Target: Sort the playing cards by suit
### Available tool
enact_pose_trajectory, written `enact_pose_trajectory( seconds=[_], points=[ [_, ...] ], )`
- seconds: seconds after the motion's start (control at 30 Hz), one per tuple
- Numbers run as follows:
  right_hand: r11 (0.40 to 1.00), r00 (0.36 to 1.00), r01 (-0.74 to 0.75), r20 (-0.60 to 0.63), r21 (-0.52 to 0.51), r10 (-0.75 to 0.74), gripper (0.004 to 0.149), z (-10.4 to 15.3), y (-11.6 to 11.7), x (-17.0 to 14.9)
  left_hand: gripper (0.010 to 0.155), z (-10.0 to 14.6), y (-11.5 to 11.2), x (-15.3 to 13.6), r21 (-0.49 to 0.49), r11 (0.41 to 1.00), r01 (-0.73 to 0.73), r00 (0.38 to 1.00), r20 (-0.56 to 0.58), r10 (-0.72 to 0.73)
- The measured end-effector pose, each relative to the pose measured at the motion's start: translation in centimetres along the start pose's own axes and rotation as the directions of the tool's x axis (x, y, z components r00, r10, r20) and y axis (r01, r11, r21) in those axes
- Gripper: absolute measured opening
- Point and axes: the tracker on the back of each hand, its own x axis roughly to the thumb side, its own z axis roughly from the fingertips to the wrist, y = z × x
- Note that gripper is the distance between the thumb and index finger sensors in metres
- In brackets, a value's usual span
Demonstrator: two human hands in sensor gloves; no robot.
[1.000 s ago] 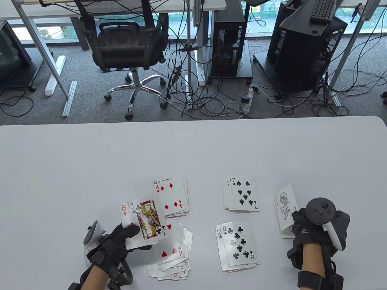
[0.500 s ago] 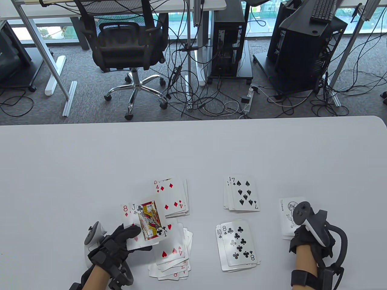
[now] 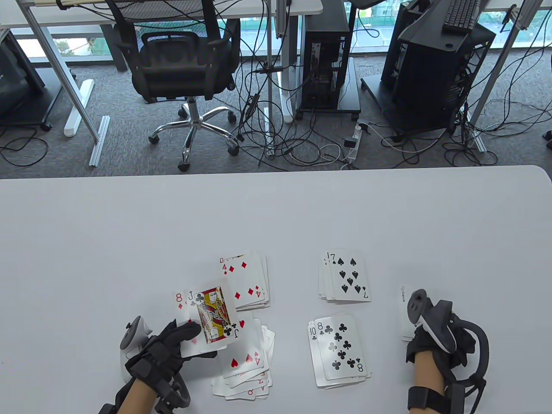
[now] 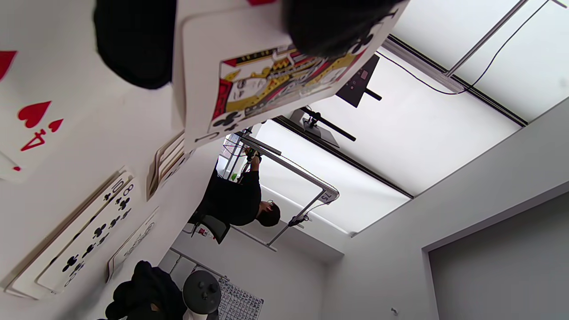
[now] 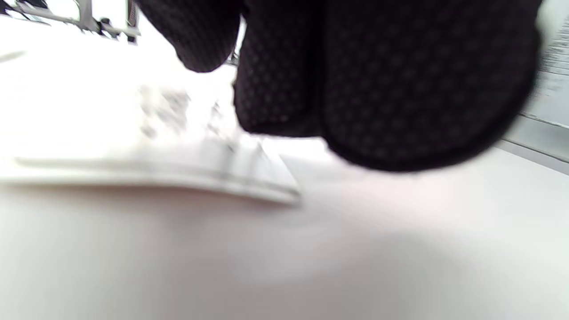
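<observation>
The left hand (image 3: 172, 345) pinches a jack of clubs (image 3: 212, 315) over red cards; loose, they could slip. At 3 o'clock, the right hand (image 3: 431, 340) covers the joker (image 3: 405, 310), grip unclear.

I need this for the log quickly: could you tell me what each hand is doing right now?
Left hand: holds a small fan of cards, jack of clubs on top.
Right hand: rests over the joker card; its grip cannot be told.

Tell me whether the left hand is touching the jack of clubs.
Touching. In the table view the left hand pinches the jack of clubs at its near corner; the left wrist view shows a fingertip pressed on its face.
</observation>
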Motion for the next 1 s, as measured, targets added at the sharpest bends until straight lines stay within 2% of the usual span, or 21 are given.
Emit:
enact_pose_trajectory(
  seconds=[0.1, 0.17, 0.23, 0.33, 0.5, 0.67, 0.77, 0.9, 1.0],
  points=[
    [0.993, 0.989, 0.069, 0.134, -0.100, -0.056, 0.050, 1.0, -2.8, 2.4, 0.045, 0.0, 0.0, 0.0, -0.002, 1.000, 0.003, 1.000, 0.002, -0.003],
    [0.974, 0.962, 0.169, 0.239, -0.150, -0.130, 0.051, 2.1, -4.5, 4.5, 0.045, 0.0, 0.0, 0.0, -0.001, 1.000, 0.005, 1.000, 0.003, -0.005],
    [0.938, 0.897, 0.312, 0.372, -0.152, -0.239, 0.052, 3.6, -6.0, 7.2, 0.045, 0.0, 0.1, 0.1, -0.002, 1.000, 0.006, 1.000, 0.009, -0.006],
    [0.883, 0.780, 0.461, 0.512, -0.083, -0.359, 0.052, 5.6, -6.9, 10.8, 0.045, 0.0, 0.1, 0.1, -0.004, 1.000, 0.009, 1.000, 0.015, -0.009],
    [0.813, 0.548, 0.560, 0.664, 0.161, -0.509, 0.055, 9.3, -6.7, 17.4, 0.045, 0.0, 0.1, 0.1, -0.006, 1.000, 0.010, 1.000, 0.015, -0.010],
    [0.752, 0.382, 0.547, 0.689, 0.368, -0.615, 0.070, 12.3, -5.2, 22.5, 0.045, 0.0, 0.1, 0.1, -0.012, 1.000, 0.014, 1.000, 0.015, -0.014],
    [0.710, 0.326, 0.545, 0.668, 0.446, -0.669, 0.078, 13.5, -4.4, 24.2, 0.045, 0.0, 0.1, 0.1, -0.015, 1.000, 0.016, 1.000, 0.015, -0.016],
    [0.656, 0.284, 0.593, 0.641, 0.467, -0.713, 0.073, 14.0, -3.8, 25.3, 0.045, 0.0, 0.1, 0.1, -0.021, 1.000, 0.019, 1.000, 0.011, -0.018],
    [0.558, 0.223, 0.667, 0.583, 0.493, -0.782, 0.062, 14.1, -3.1, 25.4, 0.045, 0.0, 0.0, 0.1, -0.028, 1.000, 0.003, 1.000, 0.018, -0.002]
  ],
)
